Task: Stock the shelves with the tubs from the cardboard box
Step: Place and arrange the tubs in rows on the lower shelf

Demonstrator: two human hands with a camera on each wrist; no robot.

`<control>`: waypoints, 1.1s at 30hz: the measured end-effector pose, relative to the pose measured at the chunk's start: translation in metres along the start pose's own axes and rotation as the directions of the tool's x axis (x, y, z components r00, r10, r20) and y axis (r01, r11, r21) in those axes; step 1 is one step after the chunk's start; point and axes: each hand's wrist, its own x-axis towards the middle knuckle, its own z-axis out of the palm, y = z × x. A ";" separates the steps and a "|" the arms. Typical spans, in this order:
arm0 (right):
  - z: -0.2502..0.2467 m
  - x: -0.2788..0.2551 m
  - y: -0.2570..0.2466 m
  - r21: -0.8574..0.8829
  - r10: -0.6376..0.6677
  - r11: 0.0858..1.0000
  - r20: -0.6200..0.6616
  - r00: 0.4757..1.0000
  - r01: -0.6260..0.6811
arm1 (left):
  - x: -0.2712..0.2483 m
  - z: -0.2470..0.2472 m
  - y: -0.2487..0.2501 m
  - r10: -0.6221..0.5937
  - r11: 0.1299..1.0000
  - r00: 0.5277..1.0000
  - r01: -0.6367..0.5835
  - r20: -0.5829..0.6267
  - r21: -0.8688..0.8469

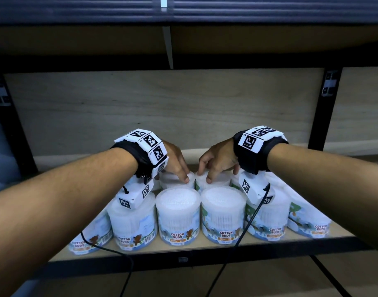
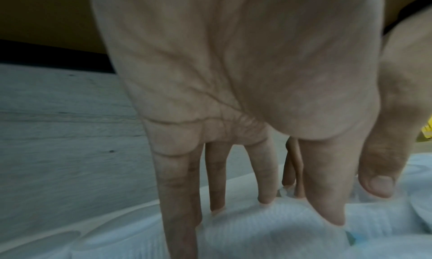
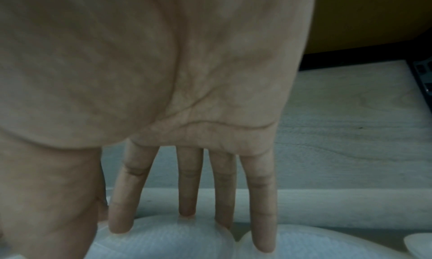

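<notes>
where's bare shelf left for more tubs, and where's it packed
Free: the strip of shelf board behind the second row of tubs, up to the back panel, and the right front corner by the upright. Crowded: the front row of tubs stands shoulder to shoulder, and the left hand and right hand rest on second-row tubs.

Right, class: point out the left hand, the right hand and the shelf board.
left hand [image 1: 175,161], head view, back of the hand.
right hand [image 1: 219,159], head view, back of the hand.
shelf board [image 1: 207,243], head view, bare front edge.
</notes>
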 end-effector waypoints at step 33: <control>-0.006 0.112 -0.118 0.014 -0.049 0.999 -0.112 0.993 0.051 | -0.005 -0.014 -0.175 -0.064 0.975 0.965 0.115 -0.253 0.192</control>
